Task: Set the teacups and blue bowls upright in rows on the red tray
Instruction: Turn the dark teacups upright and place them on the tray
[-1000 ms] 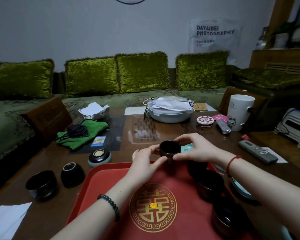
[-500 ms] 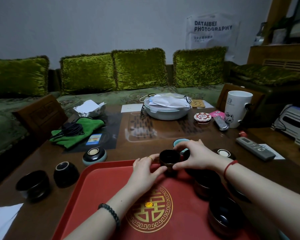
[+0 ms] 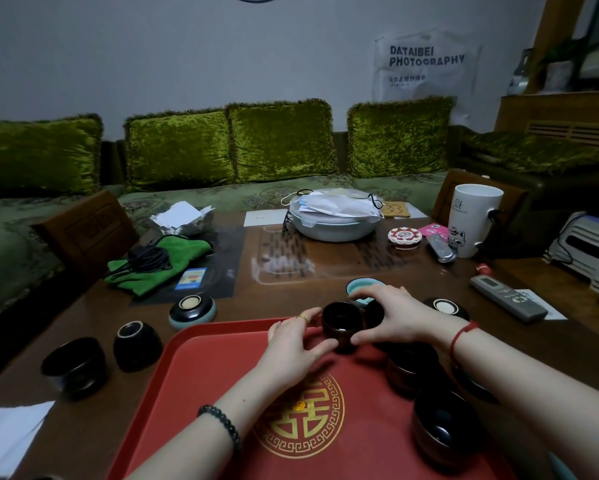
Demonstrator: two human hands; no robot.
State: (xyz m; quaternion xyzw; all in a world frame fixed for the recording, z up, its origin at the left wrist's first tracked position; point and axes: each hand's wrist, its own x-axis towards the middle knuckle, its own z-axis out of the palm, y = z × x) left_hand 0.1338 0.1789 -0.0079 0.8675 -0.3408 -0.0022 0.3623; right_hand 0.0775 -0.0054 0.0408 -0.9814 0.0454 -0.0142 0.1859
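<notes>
A dark teacup [image 3: 341, 322] stands upright at the far edge of the red tray [image 3: 201, 379]. My left hand [image 3: 292, 344] and my right hand [image 3: 391, 315] hold it from both sides. Two more dark cups [image 3: 412, 370] [image 3: 443, 427] stand upright along the tray's right side. On the table to the left sit an upright dark cup [image 3: 73, 363], an upside-down dark cup [image 3: 137, 345] and an upside-down blue bowl [image 3: 192, 310]. An upright blue bowl [image 3: 360, 289] shows behind my right hand. Another upside-down bowl [image 3: 445, 308] lies to its right.
The wooden table [image 3: 343, 258] also holds a green cloth [image 3: 159, 261] with a black cable, a covered white dish [image 3: 336, 216], a white mug [image 3: 474, 220], two remotes [image 3: 507, 301] and white paper [image 3: 5, 434] at front left. A green sofa runs behind.
Both hands with the teacup have come down from above the tray's far edge to the tray surface. The camera has tilted, revealing more bowls behind the tray.
</notes>
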